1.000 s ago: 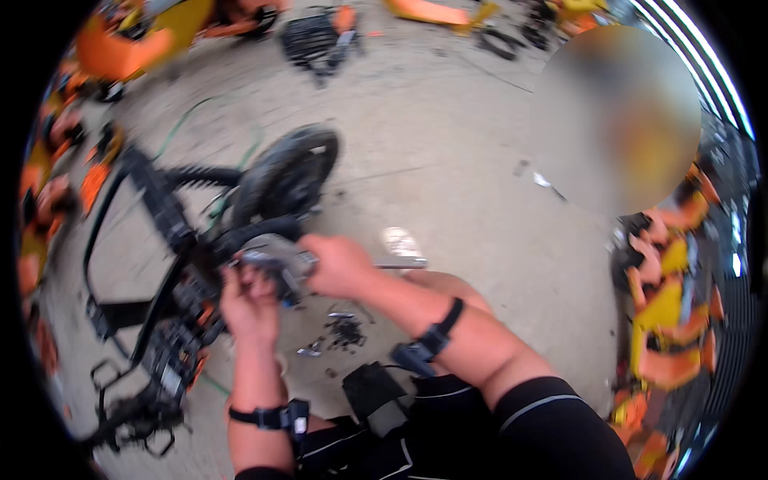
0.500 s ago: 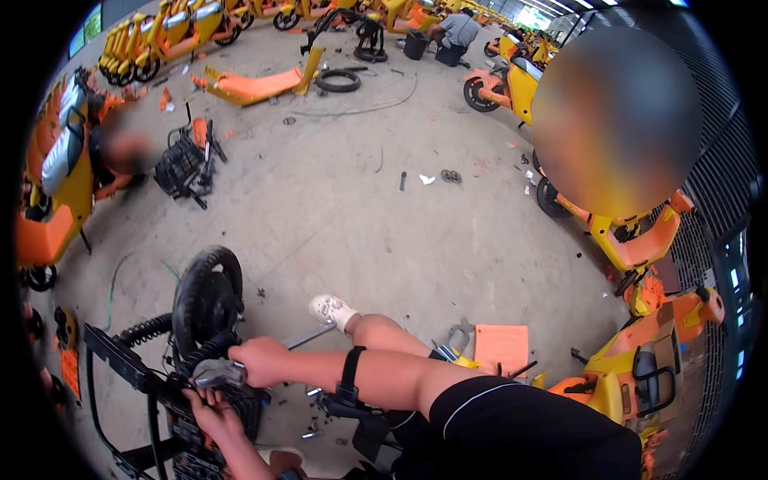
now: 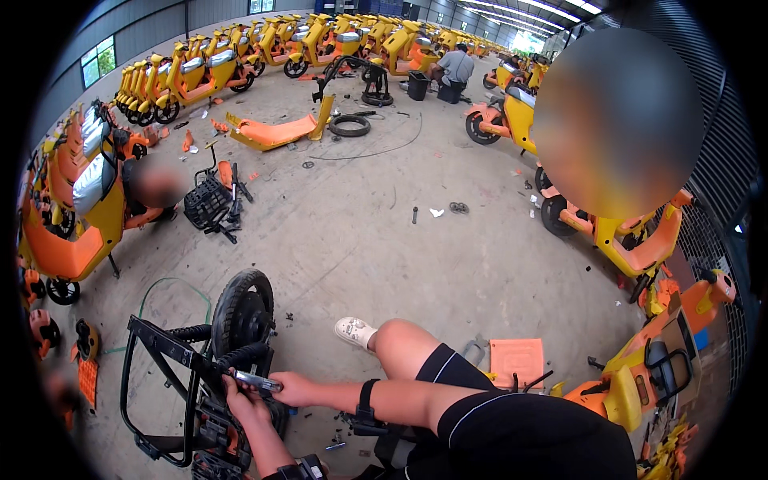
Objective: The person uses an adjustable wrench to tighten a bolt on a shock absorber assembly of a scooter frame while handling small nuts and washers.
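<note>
Fingers of your right hand (image 3: 295,390) close around a silver-grey metal tool (image 3: 258,382) near the black tubular metal frame (image 3: 170,344), front left; your left hand's (image 3: 250,406) hold is unclear. Frame looks stripped, but its black-tyred wheel (image 3: 246,315) appears attached, suggesting unfinished work.

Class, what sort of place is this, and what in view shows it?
Probably a scooter repair or dismantling workshop: rows of yellow scooters stand indoors, a silver tool is in the right hand beside a bare black frame, and a loose tyre lies on the floor.
</note>
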{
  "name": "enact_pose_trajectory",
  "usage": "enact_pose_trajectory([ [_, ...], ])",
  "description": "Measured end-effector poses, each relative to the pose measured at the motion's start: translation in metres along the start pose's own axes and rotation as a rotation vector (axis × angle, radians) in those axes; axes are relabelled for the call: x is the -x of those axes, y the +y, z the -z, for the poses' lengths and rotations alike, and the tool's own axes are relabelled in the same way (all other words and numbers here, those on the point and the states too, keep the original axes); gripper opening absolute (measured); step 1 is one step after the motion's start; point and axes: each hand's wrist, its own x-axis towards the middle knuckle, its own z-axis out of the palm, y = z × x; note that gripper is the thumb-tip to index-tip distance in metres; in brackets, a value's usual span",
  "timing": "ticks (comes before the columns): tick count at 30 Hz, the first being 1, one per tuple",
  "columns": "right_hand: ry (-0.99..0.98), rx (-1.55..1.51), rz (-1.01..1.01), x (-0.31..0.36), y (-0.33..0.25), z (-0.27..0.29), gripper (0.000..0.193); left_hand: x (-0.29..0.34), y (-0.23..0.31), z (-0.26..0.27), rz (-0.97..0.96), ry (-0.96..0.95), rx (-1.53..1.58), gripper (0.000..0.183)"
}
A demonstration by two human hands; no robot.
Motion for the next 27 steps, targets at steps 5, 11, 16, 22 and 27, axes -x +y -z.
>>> enact_pose_trajectory([
  [5, 0.064, -0.215, -0.074, -0.001, 0.007, -0.029, 0.014, -0.004, 0.001, 0.007, 0.017, 0.050, -0.055, 0.030],
  [11, 0.063, -0.130, 0.035, 0.002, 0.008, -0.017, 0.012, 0.006, 0.001, 0.000, -0.040, 0.060, -0.125, 0.032],
  [16, -0.036, 0.048, -0.019, -0.009, -0.005, 0.008, 0.018, 0.013, 0.001, -0.016, -0.068, 0.187, -0.222, 0.033],
  [22, -0.143, 0.095, -0.151, -0.011, -0.026, 0.017, 0.021, 0.009, 0.004, -0.012, -0.071, 0.129, -0.130, 0.035],
  [27, -0.146, 0.055, -0.195, -0.004, -0.037, 0.014, 0.020, 0.014, 0.001, -0.021, -0.109, 0.111, -0.027, 0.036],
])
